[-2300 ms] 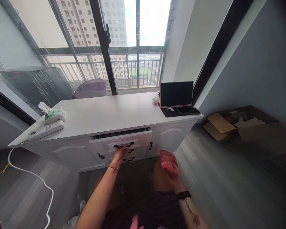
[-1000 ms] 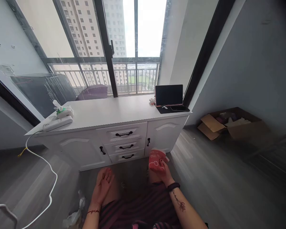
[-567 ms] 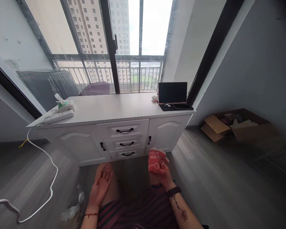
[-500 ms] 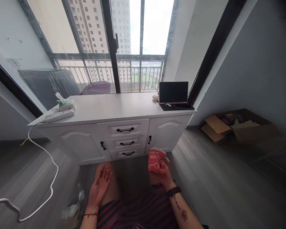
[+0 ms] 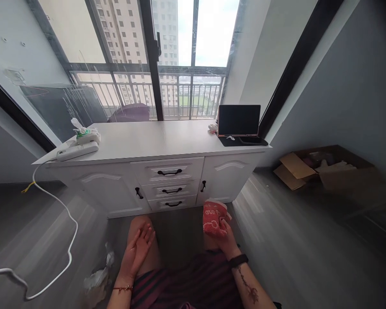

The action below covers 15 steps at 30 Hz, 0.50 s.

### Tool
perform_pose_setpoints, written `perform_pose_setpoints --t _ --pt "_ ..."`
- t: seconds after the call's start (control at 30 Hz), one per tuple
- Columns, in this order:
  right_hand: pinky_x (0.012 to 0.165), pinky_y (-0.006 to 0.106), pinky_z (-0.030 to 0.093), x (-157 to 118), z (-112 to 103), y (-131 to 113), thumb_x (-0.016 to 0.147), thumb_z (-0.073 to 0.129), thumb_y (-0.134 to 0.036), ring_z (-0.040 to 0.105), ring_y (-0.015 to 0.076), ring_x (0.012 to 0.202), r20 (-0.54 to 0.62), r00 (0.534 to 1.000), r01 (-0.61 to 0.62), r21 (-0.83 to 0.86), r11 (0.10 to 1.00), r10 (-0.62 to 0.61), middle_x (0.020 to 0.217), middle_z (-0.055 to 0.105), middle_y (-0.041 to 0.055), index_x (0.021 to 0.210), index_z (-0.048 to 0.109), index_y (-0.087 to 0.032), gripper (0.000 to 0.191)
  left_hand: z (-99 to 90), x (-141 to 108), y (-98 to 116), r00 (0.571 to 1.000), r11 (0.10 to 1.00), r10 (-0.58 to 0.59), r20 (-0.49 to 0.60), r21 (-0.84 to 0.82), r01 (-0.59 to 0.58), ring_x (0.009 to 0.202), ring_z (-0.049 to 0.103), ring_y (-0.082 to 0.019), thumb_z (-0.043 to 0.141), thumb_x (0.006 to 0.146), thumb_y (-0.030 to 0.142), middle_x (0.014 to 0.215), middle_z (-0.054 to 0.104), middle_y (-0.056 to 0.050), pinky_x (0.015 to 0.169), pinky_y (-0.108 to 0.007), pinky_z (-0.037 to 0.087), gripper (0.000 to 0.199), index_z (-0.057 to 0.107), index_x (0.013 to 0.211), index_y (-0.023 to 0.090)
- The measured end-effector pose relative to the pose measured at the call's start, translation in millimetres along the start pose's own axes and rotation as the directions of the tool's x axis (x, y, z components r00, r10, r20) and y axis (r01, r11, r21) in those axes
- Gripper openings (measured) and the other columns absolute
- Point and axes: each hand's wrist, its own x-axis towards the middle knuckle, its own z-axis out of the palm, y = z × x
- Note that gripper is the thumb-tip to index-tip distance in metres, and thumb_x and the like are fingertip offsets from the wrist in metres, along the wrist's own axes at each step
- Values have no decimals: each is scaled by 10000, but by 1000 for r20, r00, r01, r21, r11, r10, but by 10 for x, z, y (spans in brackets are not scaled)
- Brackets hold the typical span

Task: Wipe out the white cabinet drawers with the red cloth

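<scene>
My right hand point(image 5: 227, 238) is closed around a red cloth with white lettering and a pale edge point(image 5: 213, 218), holding it above my right knee. The thumb lies on the side of the cloth facing me, and the fingers beneath are mostly hidden. My left hand point(image 5: 140, 244) rests palm up on my left thigh, fingers loosely stretched and slightly curled, with nothing in it.
Ahead stands a white cabinet point(image 5: 167, 176) with drawers and doors. On top are a tablet point(image 5: 239, 120), a tissue pack point(image 5: 87, 136) and a power strip point(image 5: 77, 151). An open cardboard box point(image 5: 347, 178) sits right; a plastic bag point(image 5: 98, 279) lies left; a white cable point(image 5: 71, 240) trails down.
The camera view has shifted a little, so the cabinet sits slightly higher. Both hands keep nearly the same pose, and the red cloth stays in my right hand.
</scene>
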Motion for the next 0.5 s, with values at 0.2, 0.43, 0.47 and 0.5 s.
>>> perform_pose_setpoints --t 0.2,0.43,0.47,0.5 --pt "906 399 604 -54 51 -22 662 803 -356 714 245 897 -54 998 -25 -13 1000 24 829 739 31 766 676 -259 191 -50 -19 -22 994 999 26 -109 35 -22 1108 756 -173 364 1041 187 1207 803 -69 1255 -440 345 482 798 1209 311" --pt "860 384 616 86 24 38 687 782 -260 737 232 845 -124 992 -32 -29 999 29 817 750 8 753 664 -256 135 84 22 -111 959 993 85 -270 96 -61 1019 774 -188 430 1010 162 1132 816 -91 1230 -473 390 418 827 1100 259" --pt "840 376 619 105 18 46 696 769 -252 740 225 827 -143 989 -34 -21 999 31 827 758 8 764 669 -254 121 106 32 -126 953 991 97 -287 116 -66 1014 773 -190 444 1003 155 1124 817 -90 1224 -474 401 405 824 1099 256" --pt "827 372 621 123 8 53 705 759 -248 743 223 816 -152 988 -35 -23 999 31 837 765 10 783 678 -252 112 127 45 -140 946 987 117 -303 142 -77 1009 772 -192 466 993 150 1113 817 -86 1217 -473 413 385 822 1098 256"
